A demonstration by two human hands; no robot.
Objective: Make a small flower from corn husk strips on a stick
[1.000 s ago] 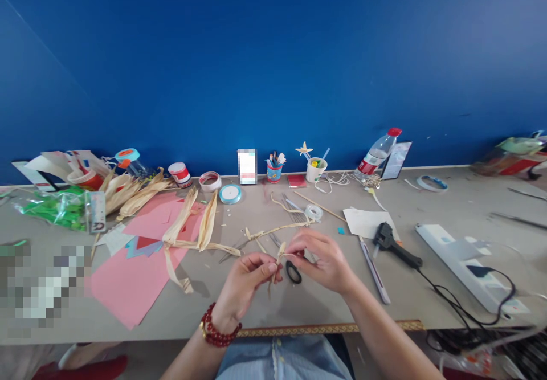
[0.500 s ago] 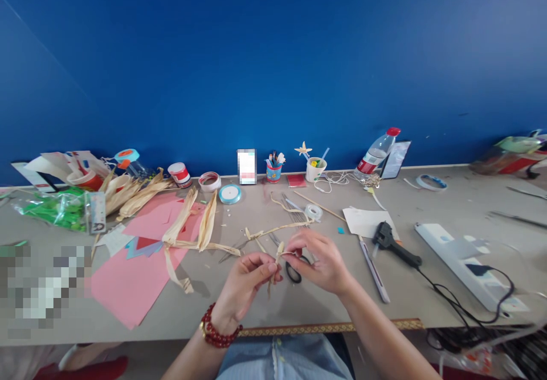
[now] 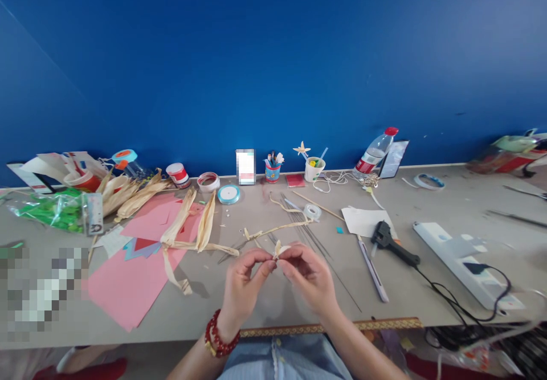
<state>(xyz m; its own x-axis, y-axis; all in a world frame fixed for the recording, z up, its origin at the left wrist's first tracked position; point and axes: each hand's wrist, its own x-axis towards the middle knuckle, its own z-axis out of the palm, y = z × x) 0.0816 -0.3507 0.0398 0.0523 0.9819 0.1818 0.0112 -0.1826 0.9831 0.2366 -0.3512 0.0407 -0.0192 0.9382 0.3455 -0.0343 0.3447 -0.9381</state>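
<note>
Both hands meet above the table near its front, pinching one small piece of pale dried corn husk (image 3: 277,249). My left hand (image 3: 243,283), with a red bead bracelet at the wrist, grips it from the left, thumb against forefinger. From the other side my right hand (image 3: 311,282) closes on it with thumb and fingertips. The fingers cover the piece's lower part. Just beyond them lies a narrow twisted husk strip (image 3: 280,230). Thin dark wires (image 3: 318,243) fan out behind and beside my right hand.
Left are corn husks (image 3: 179,223) on pink paper (image 3: 128,289). A ribbon roll (image 3: 229,194), a phone (image 3: 245,166), a pen cup (image 3: 272,172) and a bottle (image 3: 376,152) line the back. Right lie a glue gun (image 3: 393,243), a cutter knife (image 3: 372,269) and a power strip (image 3: 465,266).
My right hand has turned and come left and slightly down, fingertips now close against my left hand's. The scissors' black handle, seen earlier beneath the hands, is out of sight.
</note>
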